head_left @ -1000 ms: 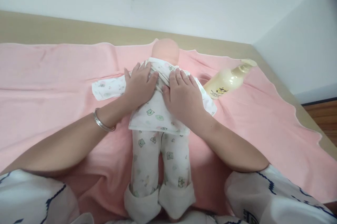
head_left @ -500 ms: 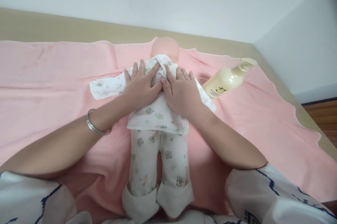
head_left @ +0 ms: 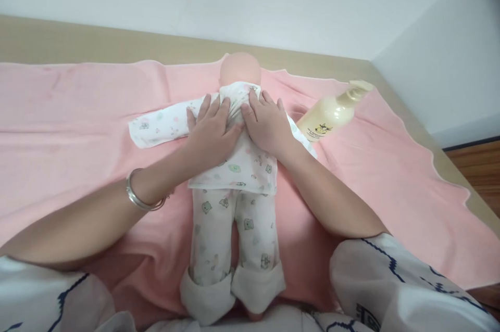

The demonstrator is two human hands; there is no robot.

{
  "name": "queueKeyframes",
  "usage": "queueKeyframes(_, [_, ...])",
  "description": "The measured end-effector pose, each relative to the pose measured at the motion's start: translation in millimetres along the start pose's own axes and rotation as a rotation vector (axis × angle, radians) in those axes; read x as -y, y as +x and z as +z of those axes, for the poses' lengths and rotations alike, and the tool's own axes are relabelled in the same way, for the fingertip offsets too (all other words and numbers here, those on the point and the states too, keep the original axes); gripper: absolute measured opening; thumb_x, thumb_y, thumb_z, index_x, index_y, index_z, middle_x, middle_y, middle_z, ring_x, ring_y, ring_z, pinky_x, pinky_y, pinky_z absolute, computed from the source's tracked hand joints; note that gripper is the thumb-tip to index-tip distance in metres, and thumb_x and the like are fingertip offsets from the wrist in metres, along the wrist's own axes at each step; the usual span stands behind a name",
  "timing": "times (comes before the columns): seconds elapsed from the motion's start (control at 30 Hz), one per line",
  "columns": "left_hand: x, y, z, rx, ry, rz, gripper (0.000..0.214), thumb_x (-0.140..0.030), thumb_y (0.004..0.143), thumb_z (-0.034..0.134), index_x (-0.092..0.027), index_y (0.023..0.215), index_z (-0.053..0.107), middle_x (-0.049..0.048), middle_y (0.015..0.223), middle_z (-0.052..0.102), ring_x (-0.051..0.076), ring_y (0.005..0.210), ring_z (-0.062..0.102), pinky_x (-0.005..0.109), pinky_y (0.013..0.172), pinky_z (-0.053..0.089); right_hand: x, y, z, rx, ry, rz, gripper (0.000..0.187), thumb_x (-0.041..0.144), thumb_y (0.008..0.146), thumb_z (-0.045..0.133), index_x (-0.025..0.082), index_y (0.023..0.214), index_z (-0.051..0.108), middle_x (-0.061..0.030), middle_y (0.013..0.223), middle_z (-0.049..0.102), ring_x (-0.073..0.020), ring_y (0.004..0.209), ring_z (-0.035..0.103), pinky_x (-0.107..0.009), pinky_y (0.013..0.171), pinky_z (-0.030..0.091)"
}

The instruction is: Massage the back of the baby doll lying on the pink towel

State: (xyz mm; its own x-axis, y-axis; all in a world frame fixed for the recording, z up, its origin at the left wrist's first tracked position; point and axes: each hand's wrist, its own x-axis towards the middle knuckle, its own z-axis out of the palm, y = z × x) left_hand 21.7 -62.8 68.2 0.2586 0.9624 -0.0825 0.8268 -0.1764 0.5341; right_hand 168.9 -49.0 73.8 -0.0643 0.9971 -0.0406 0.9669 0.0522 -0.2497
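Head view: both hands flat on the doll's (head_left: 240, 67) shirt (head_left: 252, 176), index fingertips now parted.
Compared with half a second ago, the index fingertips stand wider apart and the right hand (head_left: 271, 126) sits a little higher than the left hand (head_left: 214, 137), near the collar; cloth between them remains creased. In the inspector's judgement, this is one stroke of rubbing or smoothing over the upper torso, not yet finished. Both hands are unclenched, fingers extended, pressing rather than visibly gripping; whether any cloth is pinched beneath them cannot be told. The doll lies on the pink blanket (head_left: 78, 113), head away from the person, no face visible; the pump bottle (head_left: 327, 116) lies tilted just beside the shirt's right sleeve.
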Motion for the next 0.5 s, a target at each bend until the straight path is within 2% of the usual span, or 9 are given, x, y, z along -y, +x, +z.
queueKeyframes(0.17, [8,13,0.4,-0.025,-0.002,0.005,0.066,-0.047,0.108,0.025,-0.02,0.168,0.03,0.0099,0.178,0.026,0.032,0.17,0.009,0.066,0.136,0.003,6,-17,9,-0.171,-0.106,-0.095,0.063,0.033,0.113,0.019,-0.003,0.158,0.045,-0.022,0.159,0.054,-0.0336,0.16,0.038,-0.06,0.136,0.015])
queueKeyframes(0.27, [18,25,1.5,-0.051,0.024,0.014,0.065,-0.046,0.11,0.017,-0.021,0.168,0.03,0.0096,0.177,0.028,0.031,0.17,0.013,0.067,0.136,0.0,8,-26,14,-0.245,-0.12,-0.132,0.063,0.035,0.113,0.022,-0.003,0.154,0.051,-0.0233,0.152,0.061,-0.0339,0.156,0.045,-0.059,0.136,0.018])
queueKeyframes(0.37, [21,29,2.2,-0.081,0.074,0.002,0.065,-0.046,0.11,0.015,-0.02,0.168,0.031,0.0099,0.176,0.03,0.03,0.169,0.017,0.064,0.137,0.002,7,-22,13,-0.225,-0.073,-0.113,0.062,0.036,0.111,0.026,-0.001,0.154,0.051,-0.0223,0.153,0.06,-0.0349,0.157,0.043,-0.059,0.134,0.021])
queueKeyframes(0.5, [12,13,3.5,-0.115,0.051,0.045,0.062,-0.045,0.109,0.022,-0.021,0.164,0.038,0.0102,0.175,0.034,0.031,0.168,0.019,0.066,0.137,0.006,0,-5,4,-0.078,-0.01,-0.006,0.065,0.04,0.112,0.025,0.0,0.162,0.039,-0.0221,0.166,0.044,-0.0327,0.164,0.029,-0.058,0.136,0.02])
